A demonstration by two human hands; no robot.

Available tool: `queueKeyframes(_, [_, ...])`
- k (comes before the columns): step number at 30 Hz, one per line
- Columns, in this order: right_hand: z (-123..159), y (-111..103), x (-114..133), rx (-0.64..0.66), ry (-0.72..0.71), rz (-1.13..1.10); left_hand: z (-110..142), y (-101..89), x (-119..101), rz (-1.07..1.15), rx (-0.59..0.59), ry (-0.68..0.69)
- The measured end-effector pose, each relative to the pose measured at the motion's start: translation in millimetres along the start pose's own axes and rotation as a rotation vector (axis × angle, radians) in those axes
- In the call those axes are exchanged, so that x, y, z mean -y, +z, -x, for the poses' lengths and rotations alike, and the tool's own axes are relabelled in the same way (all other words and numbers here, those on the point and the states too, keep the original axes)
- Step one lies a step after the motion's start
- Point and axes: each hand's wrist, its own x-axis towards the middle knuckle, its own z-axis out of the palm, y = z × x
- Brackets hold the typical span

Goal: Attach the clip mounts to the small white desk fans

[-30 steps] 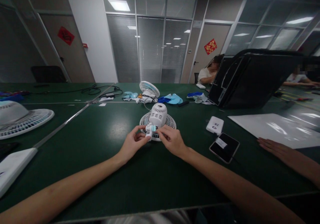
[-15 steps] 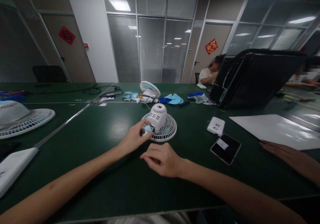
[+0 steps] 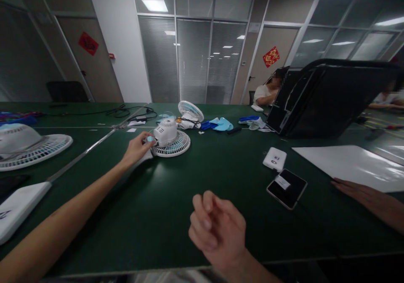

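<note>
White fan (image 3: pixel 166 133): grille downward at the green table (image 3: pixel 170 199), left of centre.
Left hand (image 3: pixel 136 149): fingers clamped on the fan's near-left end, by a light-blue part (image 3: pixel 150 138).
Right hand (image 3: pixel 218 228): raised well apart from the fan, fingers curled; cannot tell whether they close on anything.
Second fan (image 3: pixel 190 120): just behind.

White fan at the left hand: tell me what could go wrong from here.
Gripped on one side by the left hand alone, the white fan could twist or slip; the right hand is away from it. It lies grille down on the green table, so dragging might scuff the grille. A second fan lies just beyond, so the two might knock together.
</note>
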Motion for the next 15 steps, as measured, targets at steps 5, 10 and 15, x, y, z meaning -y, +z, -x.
queueKeyframes(5, [-14.7, 22.4, 39.8, -0.047, -0.235, -0.202, -10.0, -30.2, 50.5, -0.195, -0.181, -0.161])
queueKeyframes(10, [-28.5, 50.1, 78.8, 0.057, -0.507, -0.213, -5.9, -44.4, 74.0, -0.298, -0.312, -0.25])
queueKeyframes(15, [-27.0, 41.8, 89.4, 0.095, -0.565, -0.208, 2.1, -49.9, 70.7, -0.369, -0.401, -0.219])
